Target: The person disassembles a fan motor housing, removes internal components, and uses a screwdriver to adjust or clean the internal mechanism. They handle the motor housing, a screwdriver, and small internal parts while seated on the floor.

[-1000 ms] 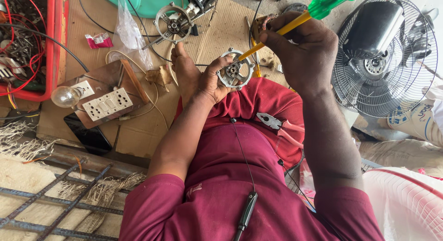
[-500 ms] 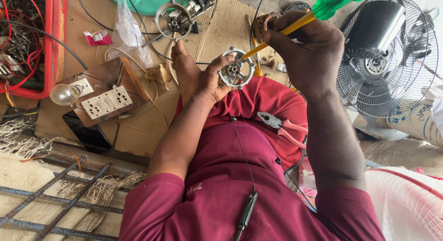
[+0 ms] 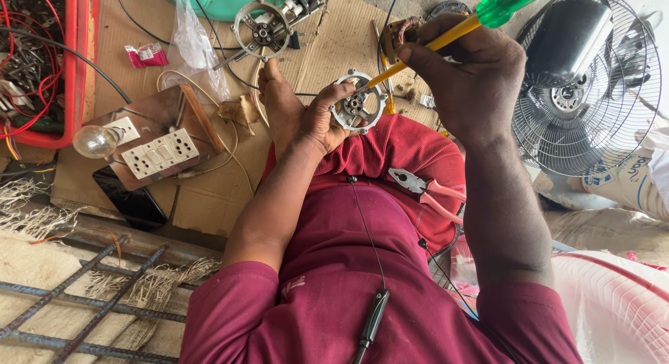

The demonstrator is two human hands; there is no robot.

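My left hand grips a round silver motor end cover just above my red-clad knee. My right hand holds a screwdriver with a green handle and yellow shaft. Its tip rests against the middle of the cover. Red-handled pliers lie on my lap below the cover. A second silver motor frame sits on the cardboard beyond my left hand.
A wooden board with a bulb and white sockets lies at the left. A red crate of wires stands far left. A caged fan lies at the right. Steel rods cross the lower left.
My hands and the cover have stayed nearly still. The screwdriver has tilted slightly, its tip still on the cover.
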